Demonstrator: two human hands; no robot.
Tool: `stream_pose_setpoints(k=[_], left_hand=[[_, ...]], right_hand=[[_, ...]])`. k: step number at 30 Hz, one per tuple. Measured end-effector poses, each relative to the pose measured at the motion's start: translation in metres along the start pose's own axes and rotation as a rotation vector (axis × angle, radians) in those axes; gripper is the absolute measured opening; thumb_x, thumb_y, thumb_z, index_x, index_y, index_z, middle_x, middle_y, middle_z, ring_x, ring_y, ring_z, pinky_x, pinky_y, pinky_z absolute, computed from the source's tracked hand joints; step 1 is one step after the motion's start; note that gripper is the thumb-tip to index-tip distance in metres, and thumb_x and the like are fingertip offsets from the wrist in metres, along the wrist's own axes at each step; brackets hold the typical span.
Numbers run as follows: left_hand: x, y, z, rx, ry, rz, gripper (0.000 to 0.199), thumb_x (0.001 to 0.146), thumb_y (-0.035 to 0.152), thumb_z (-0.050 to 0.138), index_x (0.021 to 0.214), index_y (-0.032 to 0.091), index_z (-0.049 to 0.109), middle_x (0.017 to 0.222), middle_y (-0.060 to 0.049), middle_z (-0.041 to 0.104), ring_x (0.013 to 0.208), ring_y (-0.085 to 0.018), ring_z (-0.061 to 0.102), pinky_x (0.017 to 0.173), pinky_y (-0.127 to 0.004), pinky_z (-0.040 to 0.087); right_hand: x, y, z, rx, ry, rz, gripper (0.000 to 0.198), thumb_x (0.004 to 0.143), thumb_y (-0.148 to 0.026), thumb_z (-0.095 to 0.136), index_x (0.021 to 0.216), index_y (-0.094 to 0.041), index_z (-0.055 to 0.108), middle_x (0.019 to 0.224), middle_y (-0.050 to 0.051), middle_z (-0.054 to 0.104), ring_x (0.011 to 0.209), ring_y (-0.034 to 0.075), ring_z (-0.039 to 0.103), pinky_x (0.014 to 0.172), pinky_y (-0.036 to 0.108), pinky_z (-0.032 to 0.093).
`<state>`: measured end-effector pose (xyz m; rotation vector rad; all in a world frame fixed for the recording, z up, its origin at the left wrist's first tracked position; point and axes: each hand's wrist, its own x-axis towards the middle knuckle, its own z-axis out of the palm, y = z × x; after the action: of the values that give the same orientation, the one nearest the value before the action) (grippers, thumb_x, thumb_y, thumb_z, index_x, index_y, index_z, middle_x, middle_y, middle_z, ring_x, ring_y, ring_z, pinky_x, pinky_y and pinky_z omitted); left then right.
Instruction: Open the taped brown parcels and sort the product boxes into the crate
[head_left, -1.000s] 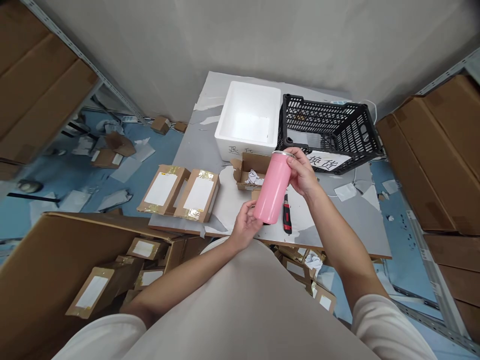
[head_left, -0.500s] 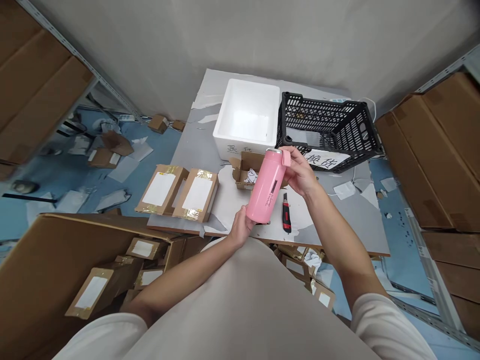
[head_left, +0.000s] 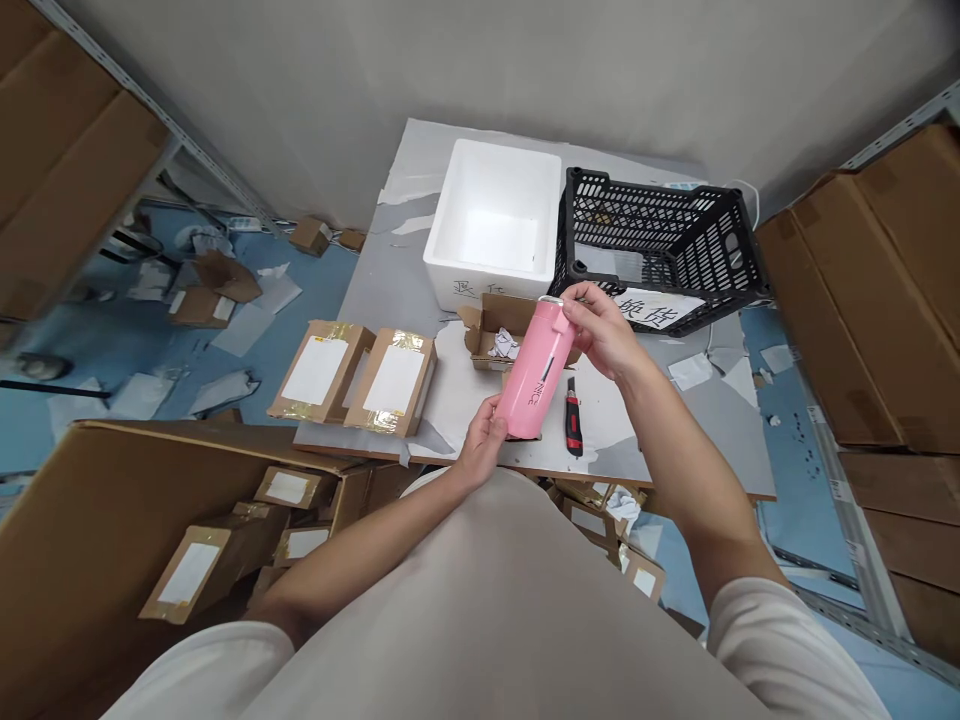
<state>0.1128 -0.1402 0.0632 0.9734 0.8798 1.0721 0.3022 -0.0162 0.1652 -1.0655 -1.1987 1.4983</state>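
Fingers (head_left: 496,432) of left hand (head_left: 479,447) and right hand (head_left: 609,336) grip the bottle (head_left: 531,370), lid (head_left: 550,299) toward one o'clock, newly turned so lettering (head_left: 539,393) shows.

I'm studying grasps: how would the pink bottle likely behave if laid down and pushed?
The pink bottle would probably roll, given its cylindrical body. Its glossy sheen suggests a perhaps slippery surface. It's likely stiff: no denting shows where the left hand holds its lower end and the right hand its upper end.
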Motion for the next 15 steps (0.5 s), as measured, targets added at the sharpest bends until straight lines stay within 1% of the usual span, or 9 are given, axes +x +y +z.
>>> stream_pose_setpoints(k=[2, 3, 5, 6, 8, 10, 11, 13, 15], left_hand=[[0.001, 0.004, -0.012, 0.149, -0.048, 0.079, 0.072, 0.080, 0.072, 0.043, 0.127, 0.018, 0.045, 0.115, -0.013, 0.059, 0.102, -0.024, 0.058, 0.086, -0.037, 0.046], [0.002, 0.007, -0.020, 0.254, -0.059, 0.119, 0.080, 0.076, 0.075, 0.046, 0.131, 0.018, 0.041, 0.123, -0.014, 0.055, 0.110, -0.027, 0.055, 0.091, -0.041, 0.044], [0.003, 0.010, -0.034, 0.526, -0.054, 0.174, 0.100, 0.061, 0.077, 0.061, 0.138, 0.019, 0.034, 0.136, -0.017, 0.045, 0.123, -0.033, 0.045, 0.100, -0.048, 0.038], [0.004, 0.010, -0.040, 0.670, -0.053, 0.187, 0.110, 0.053, 0.074, 0.069, 0.140, 0.019, 0.031, 0.140, -0.018, 0.040, 0.128, -0.035, 0.040, 0.104, -0.051, 0.034], [0.007, 0.003, -0.047, 0.907, -0.102, 0.198, 0.121, 0.044, 0.067, 0.079, 0.143, 0.019, 0.027, 0.147, -0.019, 0.030, 0.135, -0.038, 0.030, 0.107, -0.055, 0.029], [0.013, -0.010, -0.048, 1.041, -0.198, 0.225, 0.119, 0.045, 0.060, 0.082, 0.142, 0.018, 0.029, 0.149, -0.020, 0.026, 0.136, -0.039, 0.028, 0.108, -0.056, 0.029], [0.016, -0.018, -0.046, 1.077, -0.241, 0.245, 0.116, 0.045, 0.057, 0.083, 0.141, 0.017, 0.031, 0.149, -0.021, 0.027, 0.136, -0.039, 0.029, 0.107, -0.055, 0.030], [0.022, -0.034, -0.043, 1.095, -0.281, 0.279, 0.108, 0.049, 0.050, 0.084, 0.138, 0.016, 0.035, 0.144, -0.021, 0.036, 0.132, -0.038, 0.036, 0.107, -0.053, 0.033], [0.027, -0.048, -0.041, 1.059, -0.257, 0.289, 0.095, 0.056, 0.045, 0.081, 0.136, 0.016, 0.038, 0.136, -0.018, 0.047, 0.126, -0.034, 0.044, 0.104, -0.050, 0.038]], right_hand=[[-0.004, -0.002, -0.002, -0.093, 0.055, -0.102, 0.034, 0.073, -0.049, 0.071, 0.090, -0.024, 0.055, 0.074, -0.004, 0.056, 0.061, 0.011, 0.053, 0.054, 0.023, 0.046], [-0.009, -0.002, -0.004, -0.142, 0.088, -0.167, 0.034, 0.075, -0.049, 0.069, 0.093, -0.024, 0.056, 0.079, -0.002, 0.059, 0.066, 0.012, 0.055, 0.057, 0.025, 0.048], [-0.021, 0.000, -0.010, -0.259, 0.179, -0.305, 0.034, 0.077, -0.048, 0.067, 0.099, -0.024, 0.057, 0.092, 0.002, 0.063, 0.077, 0.015, 0.059, 0.067, 0.030, 0.050], [-0.030, 0.004, -0.012, -0.325, 0.230, -0.364, 0.033, 0.079, -0.045, 0.066, 0.102, -0.023, 0.058, 0.097, 0.004, 0.064, 0.082, 0.016, 0.059, 0.073, 0.032, 0.049], [-0.048, 0.016, -0.014, -0.430, 0.313, -0.434, 0.031, 0.080, -0.039, 0.067, 0.104, -0.021, 0.059, 0.105, 0.008, 0.064, 0.093, 0.018, 0.060, 0.083, 0.035, 0.048], [-0.066, 0.034, -0.012, -0.485, 0.361, -0.438, 0.030, 0.080, -0.035, 0.067, 0.105, -0.021, 0.059, 0.112, 0.010, 0.062, 0.103, 0.020, 0.059, 0.088, 0.037, 0.046], [-0.075, 0.044, -0.009, -0.499, 0.379, -0.429, 0.030, 0.080, -0.035, 0.066, 0.105, -0.021, 0.058, 0.115, 0.010, 0.061, 0.107, 0.021, 0.059, 0.090, 0.039, 0.046], [-0.091, 0.063, -0.002, -0.548, 0.425, -0.426, 0.028, 0.081, -0.034, 0.065, 0.105, -0.022, 0.057, 0.117, 0.011, 0.060, 0.113, 0.023, 0.056, 0.093, 0.042, 0.046], [-0.104, 0.078, 0.007, -0.645, 0.460, -0.450, 0.028, 0.080, -0.034, 0.065, 0.104, -0.022, 0.057, 0.118, 0.011, 0.058, 0.115, 0.025, 0.055, 0.094, 0.045, 0.046]])
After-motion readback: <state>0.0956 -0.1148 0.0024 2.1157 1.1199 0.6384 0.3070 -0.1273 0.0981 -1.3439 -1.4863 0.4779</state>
